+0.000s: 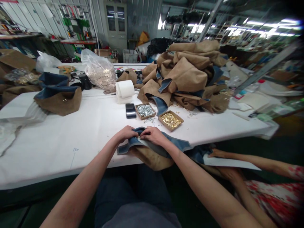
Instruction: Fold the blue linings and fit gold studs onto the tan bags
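At the table's front edge, my two hands work on a brown suede piece with a blue inner face (152, 156), its brown part sagging over the edge. My left hand (127, 133) is closed on its blue rim, thumb on top. My right hand (153, 135) is closed too, fingertips pinched together at the same rim; any small part between them is too small to make out. Just beyond are a shallow box of silver metal fittings (145, 110) and a shallow box of gold metal fittings (171, 120). A black phone (130, 110) lies left of them.
A large pile of brown suede pieces (187, 74) stands behind the boxes. Further left are a white roll (125, 91), a clear bag of small parts (101, 71) and a folded suede piece (59, 98). At right, a co-worker's hands (218, 153) hold blue material and a white strip.
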{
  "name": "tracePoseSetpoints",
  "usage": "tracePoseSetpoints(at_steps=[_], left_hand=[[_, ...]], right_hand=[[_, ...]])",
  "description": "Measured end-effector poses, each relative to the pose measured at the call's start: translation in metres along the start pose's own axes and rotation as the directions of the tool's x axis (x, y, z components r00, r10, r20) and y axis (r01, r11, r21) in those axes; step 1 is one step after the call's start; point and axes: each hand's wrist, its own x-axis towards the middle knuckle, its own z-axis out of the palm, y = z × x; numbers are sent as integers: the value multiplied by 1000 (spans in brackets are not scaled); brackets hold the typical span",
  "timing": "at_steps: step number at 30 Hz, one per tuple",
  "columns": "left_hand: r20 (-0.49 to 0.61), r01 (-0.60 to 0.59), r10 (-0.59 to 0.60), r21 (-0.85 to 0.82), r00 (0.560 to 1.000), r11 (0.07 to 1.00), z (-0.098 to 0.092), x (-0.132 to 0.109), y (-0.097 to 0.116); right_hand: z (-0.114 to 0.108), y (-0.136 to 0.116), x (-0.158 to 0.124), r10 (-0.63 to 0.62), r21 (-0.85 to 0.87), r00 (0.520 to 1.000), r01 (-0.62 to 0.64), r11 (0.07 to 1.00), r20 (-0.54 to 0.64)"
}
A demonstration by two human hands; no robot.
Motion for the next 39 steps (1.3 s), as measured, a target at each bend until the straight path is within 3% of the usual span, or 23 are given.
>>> tracePoseSetpoints(at_steps=[8, 25, 39], left_hand=[[44, -86, 91, -108, 995, 990, -7, -7, -16], [38, -194, 200, -120, 979, 974, -4, -13, -22], [39, -201, 205, -87, 978, 976, -3, -15, -27]], right_hand=[[8, 2, 8, 21, -37, 999, -19, 999, 39], [16, -14, 14, 153, -58, 986, -149, 987, 72], [25, -11, 10, 147, -57, 987, -151, 987, -69]])
